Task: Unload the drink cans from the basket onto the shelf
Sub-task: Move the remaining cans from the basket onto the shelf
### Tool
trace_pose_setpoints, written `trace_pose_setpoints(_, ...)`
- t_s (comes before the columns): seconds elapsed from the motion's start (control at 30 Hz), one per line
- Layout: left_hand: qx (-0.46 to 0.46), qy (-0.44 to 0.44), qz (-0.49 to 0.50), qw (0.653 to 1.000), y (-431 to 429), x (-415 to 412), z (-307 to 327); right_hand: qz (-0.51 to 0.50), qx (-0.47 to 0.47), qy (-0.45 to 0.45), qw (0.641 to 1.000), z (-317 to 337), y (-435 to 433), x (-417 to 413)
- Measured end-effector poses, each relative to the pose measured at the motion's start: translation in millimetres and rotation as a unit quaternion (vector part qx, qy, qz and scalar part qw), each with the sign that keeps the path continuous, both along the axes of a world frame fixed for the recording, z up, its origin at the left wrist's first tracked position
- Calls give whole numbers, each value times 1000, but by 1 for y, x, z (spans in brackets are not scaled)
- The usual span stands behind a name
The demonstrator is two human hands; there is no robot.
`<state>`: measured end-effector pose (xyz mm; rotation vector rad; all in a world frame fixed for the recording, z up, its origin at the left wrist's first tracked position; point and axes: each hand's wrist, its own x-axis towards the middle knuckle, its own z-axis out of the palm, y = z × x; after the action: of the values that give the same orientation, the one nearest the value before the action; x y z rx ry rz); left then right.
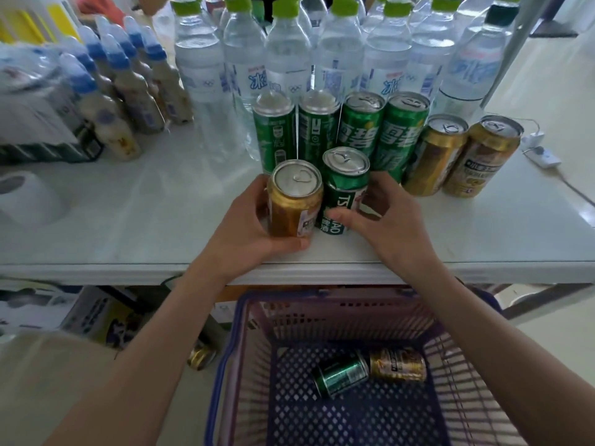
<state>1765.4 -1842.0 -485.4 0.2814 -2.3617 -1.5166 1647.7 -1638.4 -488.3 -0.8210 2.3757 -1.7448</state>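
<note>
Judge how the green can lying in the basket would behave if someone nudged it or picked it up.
The green can lies on its side on the basket floor, so a nudge would probably roll it, perhaps into the gold can beside it. Its smooth metal skin may feel slippery. If full, it is likely heavy for its size and stiff.

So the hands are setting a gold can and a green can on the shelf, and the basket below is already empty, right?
Not quite: the basket is not empty. The head view shows a green can and a gold can lying on their sides in it. The rest holds: left hand on a gold can, right hand on a green one.
</note>
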Motion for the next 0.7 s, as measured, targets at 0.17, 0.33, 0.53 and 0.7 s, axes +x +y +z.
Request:
trace_pose_setpoints(0.17,-12,-17,79,997,-10,-2,-3,24,18,-9,999,-10,-5,-4)
trace_pose_setpoints(0.33,-12,-29,108,994,-12,-6,-7,26,105,69,992,-11,-9,0)
trace_pose_setpoints(0.53,8,-26,140,990,-17,-9,-11,-16,122,76,990,-9,-15,3)
trace_pose_setpoints(0.7,4,-34,136,990,-15,-12,-8,-40,122,70,989,-7,-15,3)
